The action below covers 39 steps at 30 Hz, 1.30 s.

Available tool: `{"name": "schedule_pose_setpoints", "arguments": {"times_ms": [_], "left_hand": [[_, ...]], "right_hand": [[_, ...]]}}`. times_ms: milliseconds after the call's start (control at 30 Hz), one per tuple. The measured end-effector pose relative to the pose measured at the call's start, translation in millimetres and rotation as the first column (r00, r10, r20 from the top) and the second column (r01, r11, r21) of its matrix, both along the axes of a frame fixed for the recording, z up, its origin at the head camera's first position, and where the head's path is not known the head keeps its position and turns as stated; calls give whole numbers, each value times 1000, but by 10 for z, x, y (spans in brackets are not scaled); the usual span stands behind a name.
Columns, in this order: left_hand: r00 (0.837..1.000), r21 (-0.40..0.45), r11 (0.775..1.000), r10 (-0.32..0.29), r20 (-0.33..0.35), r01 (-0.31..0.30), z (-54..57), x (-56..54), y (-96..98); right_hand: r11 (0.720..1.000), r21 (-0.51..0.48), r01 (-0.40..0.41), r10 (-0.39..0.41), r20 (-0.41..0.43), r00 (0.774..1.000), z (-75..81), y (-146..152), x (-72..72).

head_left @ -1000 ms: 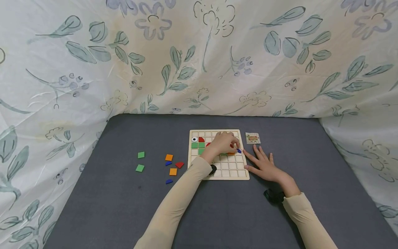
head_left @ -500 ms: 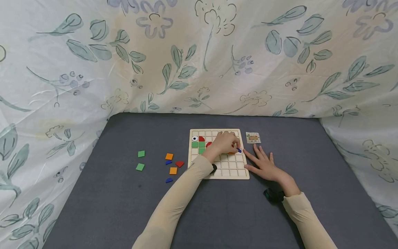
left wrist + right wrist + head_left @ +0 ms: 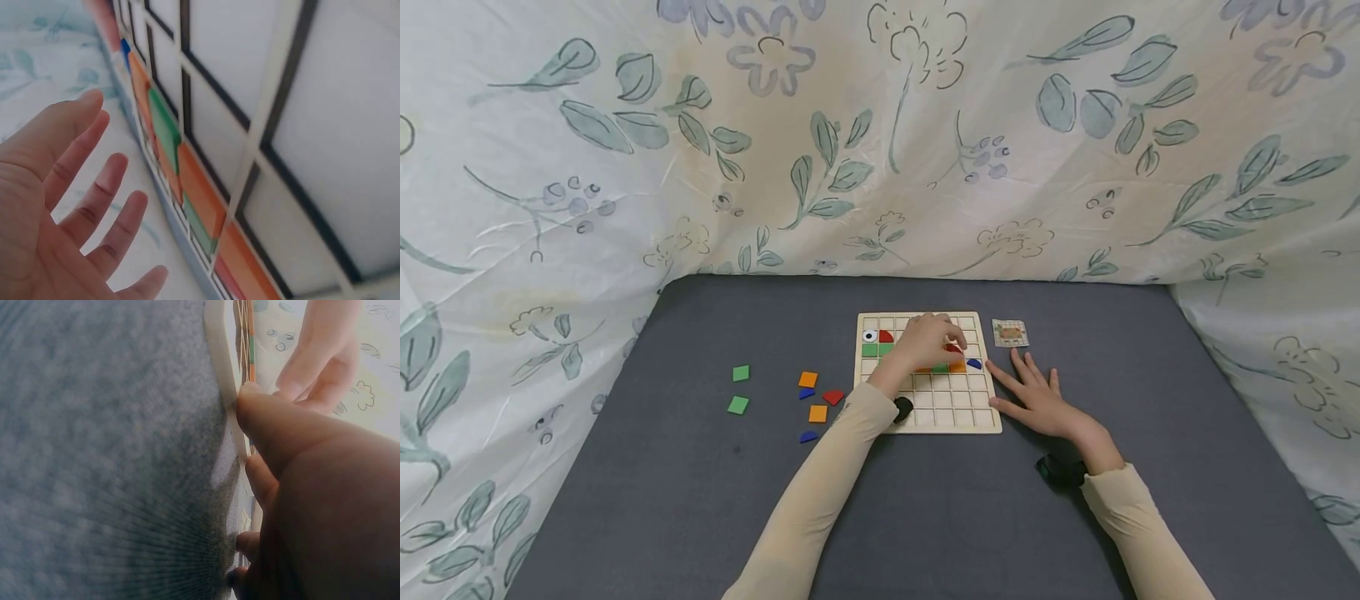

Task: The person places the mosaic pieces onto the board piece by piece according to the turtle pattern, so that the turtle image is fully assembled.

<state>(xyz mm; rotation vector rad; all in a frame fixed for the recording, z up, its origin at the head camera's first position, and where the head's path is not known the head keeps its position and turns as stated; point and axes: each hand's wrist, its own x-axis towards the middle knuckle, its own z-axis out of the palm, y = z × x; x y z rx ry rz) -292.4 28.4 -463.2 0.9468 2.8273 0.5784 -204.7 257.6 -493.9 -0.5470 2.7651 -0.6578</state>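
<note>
My left hand (image 3: 919,343) hovers over the wooden grid board (image 3: 936,418), its fingers loosely bent with nothing between them; the left wrist view shows the same empty hand (image 3: 28,237). A blue half-round tile (image 3: 974,364) sits in the grid's rightmost column, beside an orange square tile (image 3: 957,367). Green tiles (image 3: 869,350), a red rounded tile (image 3: 886,337) and an eye tile (image 3: 869,336) fill cells at the upper left. Part of the filled cells is hidden under the hand. With fingers spread, my right hand (image 3: 1043,406) rests on the cloth, thumb and index fingertips at the board's right edge.
A small picture card (image 3: 1010,333) lies right of the board. Left of it are loose tiles: green squares (image 3: 741,373), orange squares (image 3: 817,414), blue pieces (image 3: 808,437) and a red one (image 3: 833,397). A floral curtain (image 3: 880,167) hangs behind the grey cloth (image 3: 662,500).
My left hand has let go of the blue half-round tile and drawn back to the left, leaving the tile in view on the board. The right hand has stayed in place.
</note>
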Motion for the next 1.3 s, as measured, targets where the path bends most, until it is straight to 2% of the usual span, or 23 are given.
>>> {"name": "schedule_pose_setpoints", "arguments": {"times_ms": [167,400,767,1100,1300], "left_hand": [[999,39,999,32,5,-32,58,71,-139],[998,96,994,58,11,-59,66,168,-321],[996,219,972,87,-14,-82,140,322,-627],[983,204,963,184,-14,-177,179,413,-995],[978,189,964,200,-53,-187,197,492,-1180]], "right_hand": [[1000,5,6,-6,2,1000,3,4,8],[1000,9,13,-13,-3,1000,-16,19,16],[1000,-6,6,-7,-15,1000,-27,32,11],[1000,0,9,-9,-17,1000,-19,19,19],[1000,-6,14,-14,-13,1000,-14,11,16]]}}
